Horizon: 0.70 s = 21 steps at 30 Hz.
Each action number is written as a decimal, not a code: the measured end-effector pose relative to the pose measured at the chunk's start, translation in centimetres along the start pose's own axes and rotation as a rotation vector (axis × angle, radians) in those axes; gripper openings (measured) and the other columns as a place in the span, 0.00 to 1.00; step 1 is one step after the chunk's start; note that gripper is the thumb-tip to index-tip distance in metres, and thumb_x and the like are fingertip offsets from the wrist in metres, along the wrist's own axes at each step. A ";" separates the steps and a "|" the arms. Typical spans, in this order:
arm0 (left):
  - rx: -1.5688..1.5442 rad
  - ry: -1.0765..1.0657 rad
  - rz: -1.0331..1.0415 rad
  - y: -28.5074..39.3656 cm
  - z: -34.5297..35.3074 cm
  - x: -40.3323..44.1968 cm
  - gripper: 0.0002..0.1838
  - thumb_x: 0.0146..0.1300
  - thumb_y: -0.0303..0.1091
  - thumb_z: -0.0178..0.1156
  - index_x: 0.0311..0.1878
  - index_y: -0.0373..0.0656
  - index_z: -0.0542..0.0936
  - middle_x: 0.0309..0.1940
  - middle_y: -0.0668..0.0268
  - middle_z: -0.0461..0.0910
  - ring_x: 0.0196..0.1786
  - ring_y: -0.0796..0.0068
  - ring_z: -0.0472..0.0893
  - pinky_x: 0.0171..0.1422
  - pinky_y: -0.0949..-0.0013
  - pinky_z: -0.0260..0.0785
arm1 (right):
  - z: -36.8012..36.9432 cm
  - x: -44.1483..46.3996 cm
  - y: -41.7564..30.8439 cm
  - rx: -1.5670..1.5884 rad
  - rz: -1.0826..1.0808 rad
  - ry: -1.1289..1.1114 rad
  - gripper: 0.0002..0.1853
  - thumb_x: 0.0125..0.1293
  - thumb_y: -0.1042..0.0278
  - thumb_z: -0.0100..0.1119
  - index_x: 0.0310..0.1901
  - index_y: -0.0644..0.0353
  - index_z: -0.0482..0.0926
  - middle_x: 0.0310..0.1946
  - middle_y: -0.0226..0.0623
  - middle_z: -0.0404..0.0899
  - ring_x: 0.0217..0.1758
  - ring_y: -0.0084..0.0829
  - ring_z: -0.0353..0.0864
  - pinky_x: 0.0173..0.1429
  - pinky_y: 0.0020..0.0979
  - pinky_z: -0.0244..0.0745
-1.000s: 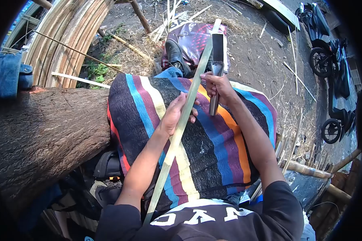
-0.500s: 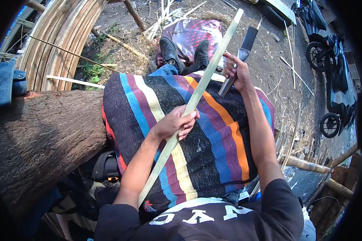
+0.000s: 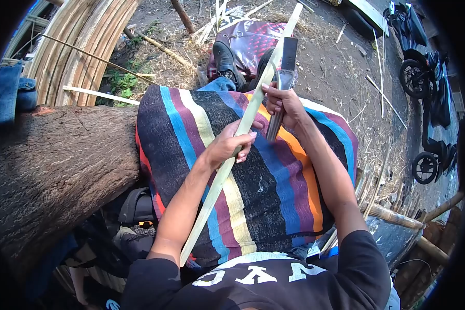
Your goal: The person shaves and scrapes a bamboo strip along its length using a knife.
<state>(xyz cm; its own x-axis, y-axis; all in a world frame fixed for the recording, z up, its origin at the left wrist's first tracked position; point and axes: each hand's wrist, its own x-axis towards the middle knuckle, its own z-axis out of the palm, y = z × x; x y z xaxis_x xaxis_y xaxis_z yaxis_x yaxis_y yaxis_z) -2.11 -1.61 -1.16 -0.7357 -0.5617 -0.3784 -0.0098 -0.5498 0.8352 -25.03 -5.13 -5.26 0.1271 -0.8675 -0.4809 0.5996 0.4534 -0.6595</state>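
Across the person's lap, over a striped cloth, a long pale strip slants from beside the left forearm up past the shoes. The left hand is curled around the strip near its middle. The right hand is closed on the handle of a broad-bladed knife, blade pointing away, its fingertips at the strip's edge; whether the blade touches the strip, I cannot tell. A thick trunk lies at left, with stacked slats beyond; motorcycles stand at right on bare ground.
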 end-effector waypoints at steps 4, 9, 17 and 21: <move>-0.279 -0.012 -0.198 0.2 0.5 -1.0 0.23 0.77 0.43 0.55 0.61 0.30 0.71 0.24 0.71 0.71 0.18 0.81 0.74 0.25 0.75 0.76 | -1.7 0.6 -1.7 -0.017 -0.181 0.061 0.06 0.74 0.68 0.63 0.43 0.55 0.74 0.15 0.16 0.59 0.13 0.14 0.58 0.23 0.25 0.63; -0.156 -0.060 -0.214 -0.5 0.8 -0.8 0.23 0.82 0.51 0.47 0.47 0.36 0.73 0.21 0.78 0.60 0.14 0.90 0.61 0.13 0.80 0.54 | -3.1 0.0 -3.0 -0.236 -0.239 0.115 0.13 0.74 0.59 0.64 0.36 0.57 0.75 0.13 0.18 0.61 0.14 0.16 0.63 0.21 0.26 0.63; 0.093 0.322 -0.036 0.0 -0.2 -0.3 0.18 0.82 0.47 0.46 0.39 0.44 0.71 0.20 0.81 0.56 0.17 0.90 0.55 0.17 0.78 0.48 | 0.1 -2.3 -0.1 -1.582 -0.598 0.180 0.13 0.63 0.58 0.66 0.33 0.60 0.84 0.26 0.51 0.83 0.30 0.55 0.84 0.35 0.48 0.78; 0.259 0.432 0.087 -1.0 -0.9 -0.2 0.18 0.80 0.48 0.50 0.37 0.44 0.71 0.20 0.80 0.60 0.18 0.89 0.59 0.20 0.77 0.52 | 1.6 -1.9 0.9 -1.756 -0.616 0.125 0.11 0.59 0.58 0.65 0.37 0.56 0.85 0.28 0.49 0.85 0.32 0.52 0.86 0.38 0.51 0.79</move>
<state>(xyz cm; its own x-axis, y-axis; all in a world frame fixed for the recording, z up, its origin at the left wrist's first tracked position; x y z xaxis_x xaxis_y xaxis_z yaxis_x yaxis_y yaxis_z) -1.30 -1.50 -2.24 -0.3948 -0.8330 -0.3875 -0.1687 -0.3489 0.9219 -23.41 -3.39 -4.02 0.1369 -0.9895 0.0467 -0.8752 -0.1429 -0.4621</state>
